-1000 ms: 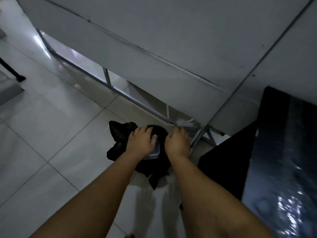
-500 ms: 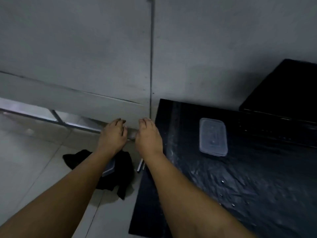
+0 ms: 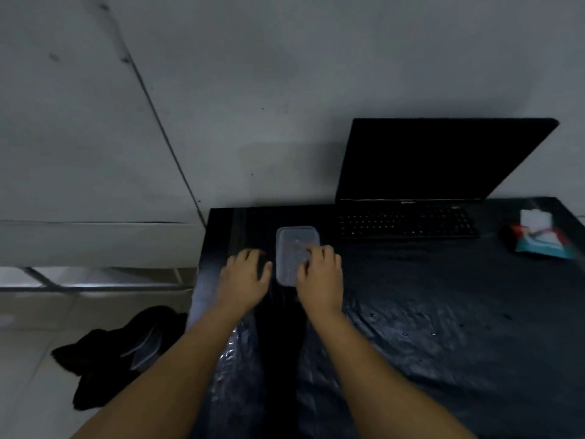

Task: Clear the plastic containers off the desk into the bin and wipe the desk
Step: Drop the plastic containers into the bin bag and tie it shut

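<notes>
A clear plastic container lies flat on the dark surface, near its back left corner and just left of an open laptop. The right hand rests on the container's right side, fingers curled over its edge. The left hand lies just beside the container's left side, fingers loosely spread on the surface, holding nothing. On the floor left of the surface sits a bin lined with a black bag, with 1 clear container sticking out of it. A wipes pack lies at the far right.
</notes>
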